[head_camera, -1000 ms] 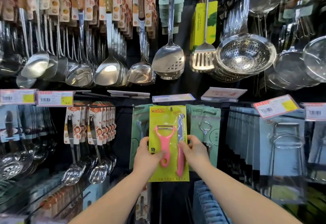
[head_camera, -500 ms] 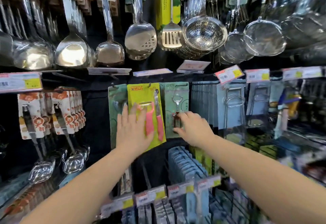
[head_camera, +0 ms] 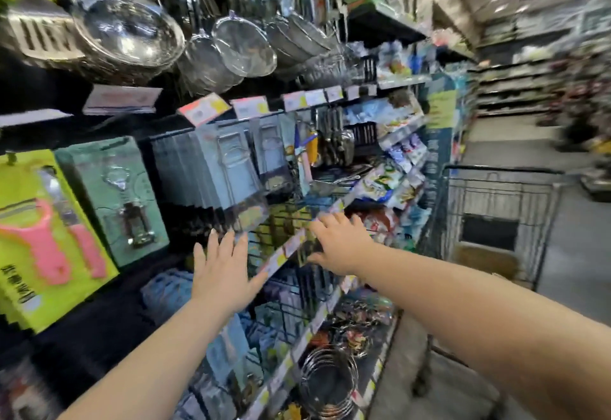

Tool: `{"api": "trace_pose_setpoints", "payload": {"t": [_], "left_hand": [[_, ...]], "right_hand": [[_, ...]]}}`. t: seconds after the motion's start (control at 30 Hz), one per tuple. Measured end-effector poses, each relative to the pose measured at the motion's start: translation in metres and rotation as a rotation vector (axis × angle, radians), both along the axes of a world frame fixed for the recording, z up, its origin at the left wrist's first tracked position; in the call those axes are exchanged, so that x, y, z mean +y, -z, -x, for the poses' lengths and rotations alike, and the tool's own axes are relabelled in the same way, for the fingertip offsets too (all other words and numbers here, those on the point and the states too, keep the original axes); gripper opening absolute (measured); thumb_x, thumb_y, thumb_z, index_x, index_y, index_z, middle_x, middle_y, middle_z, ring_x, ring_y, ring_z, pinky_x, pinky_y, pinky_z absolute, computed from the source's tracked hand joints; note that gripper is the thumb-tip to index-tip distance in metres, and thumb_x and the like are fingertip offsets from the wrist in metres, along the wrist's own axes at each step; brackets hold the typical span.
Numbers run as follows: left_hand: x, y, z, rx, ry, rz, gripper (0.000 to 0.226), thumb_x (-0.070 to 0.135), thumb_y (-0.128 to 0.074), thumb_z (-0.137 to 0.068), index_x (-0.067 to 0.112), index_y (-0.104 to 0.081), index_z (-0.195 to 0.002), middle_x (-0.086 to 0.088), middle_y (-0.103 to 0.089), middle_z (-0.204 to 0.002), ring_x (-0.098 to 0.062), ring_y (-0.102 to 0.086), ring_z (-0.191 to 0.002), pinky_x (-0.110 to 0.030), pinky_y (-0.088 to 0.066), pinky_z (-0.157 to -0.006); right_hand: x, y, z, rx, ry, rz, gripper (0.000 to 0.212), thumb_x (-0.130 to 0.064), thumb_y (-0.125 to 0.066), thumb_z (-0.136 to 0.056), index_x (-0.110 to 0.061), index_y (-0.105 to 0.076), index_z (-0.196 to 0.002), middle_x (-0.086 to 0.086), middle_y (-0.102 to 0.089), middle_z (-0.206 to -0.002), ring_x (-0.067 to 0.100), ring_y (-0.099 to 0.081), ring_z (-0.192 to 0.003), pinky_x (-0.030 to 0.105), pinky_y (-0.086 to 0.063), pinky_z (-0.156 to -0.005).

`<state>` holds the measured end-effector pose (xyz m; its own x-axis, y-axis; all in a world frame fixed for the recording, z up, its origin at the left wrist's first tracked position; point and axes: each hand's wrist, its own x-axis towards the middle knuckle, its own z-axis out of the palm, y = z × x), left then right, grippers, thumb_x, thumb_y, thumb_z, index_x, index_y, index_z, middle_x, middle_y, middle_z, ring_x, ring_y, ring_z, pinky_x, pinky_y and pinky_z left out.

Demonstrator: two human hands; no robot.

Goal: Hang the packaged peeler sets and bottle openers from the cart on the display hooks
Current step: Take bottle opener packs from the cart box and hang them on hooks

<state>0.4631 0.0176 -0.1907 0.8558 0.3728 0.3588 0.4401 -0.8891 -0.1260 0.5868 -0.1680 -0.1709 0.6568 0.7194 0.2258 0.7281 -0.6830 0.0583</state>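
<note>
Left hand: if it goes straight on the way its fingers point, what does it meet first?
Probably the bottom edge of the grey hanging packs, right above the fingertips of the left hand. Depth is unclear, so it may pass in front.

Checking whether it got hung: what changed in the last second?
Both hands let go of the peeler pack, now hanging on the display; left hand and right hand moved right, open and empty, toward the cart. The opener pack stayed hanging beside it.
</note>
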Motion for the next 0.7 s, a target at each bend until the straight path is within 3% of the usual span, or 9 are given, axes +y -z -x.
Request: {"api": "trace_pose_setpoints", "payload": {"t": [0.23, 0.4, 0.53, 0.7], "left_hand": [[-0.097, 0.02, -0.091, 0.095, 0.198, 0.048, 0.092, 0.073, -0.036, -0.083, 0.021, -0.004, -0.151, -0.005, -0.007, -0.16, -0.032, -0.001, -0.146, -0.052, -0.006, -0.117], [-0.17, 0.037, -0.168, 0.134, 0.319, 0.068, 0.094, 0.075, -0.037, -0.081, 0.021, -0.003, -0.151, -0.005, -0.008, -0.159, -0.031, -0.003, -0.146, -0.051, -0.009, -0.117], [-0.24, 0.052, -0.232, 0.21, 0.377, 0.093, 0.095, 0.075, -0.037, -0.081, 0.024, 0.002, -0.151, -0.004, -0.002, -0.16, -0.031, 0.003, -0.146, -0.052, -0.007, -0.116], [-0.325, 0.065, -0.304, 0.25, 0.446, 0.127, 0.094, 0.073, -0.037, -0.082, 0.022, 0.001, -0.151, -0.005, 0.002, -0.16, -0.031, 0.008, -0.146, -0.051, -0.002, -0.116]], "right_hand": [[-0.121, 0.022, -0.044, 0.044, 0.255, -0.006, 0.066, -0.056, -0.045, -0.09, -0.023, -0.024, -0.144, 0.008, -0.028, -0.148, 0.032, -0.022, -0.137, 0.057, -0.023, -0.107], [-0.208, 0.038, -0.088, 0.066, 0.388, -0.009, 0.069, -0.055, -0.045, -0.089, -0.022, -0.022, -0.145, 0.009, -0.025, -0.15, 0.032, -0.018, -0.14, 0.058, -0.021, -0.108], [-0.282, 0.054, -0.135, 0.143, 0.472, 0.025, 0.071, -0.055, -0.042, -0.09, -0.025, -0.013, -0.148, 0.006, -0.015, -0.156, 0.034, -0.006, -0.143, 0.06, -0.012, -0.111], [-0.372, 0.073, -0.199, 0.161, 0.557, 0.04, 0.074, -0.058, -0.041, -0.089, -0.027, -0.01, -0.148, 0.006, -0.01, -0.158, 0.035, -0.004, -0.144, 0.06, -0.009, -0.111]]}}
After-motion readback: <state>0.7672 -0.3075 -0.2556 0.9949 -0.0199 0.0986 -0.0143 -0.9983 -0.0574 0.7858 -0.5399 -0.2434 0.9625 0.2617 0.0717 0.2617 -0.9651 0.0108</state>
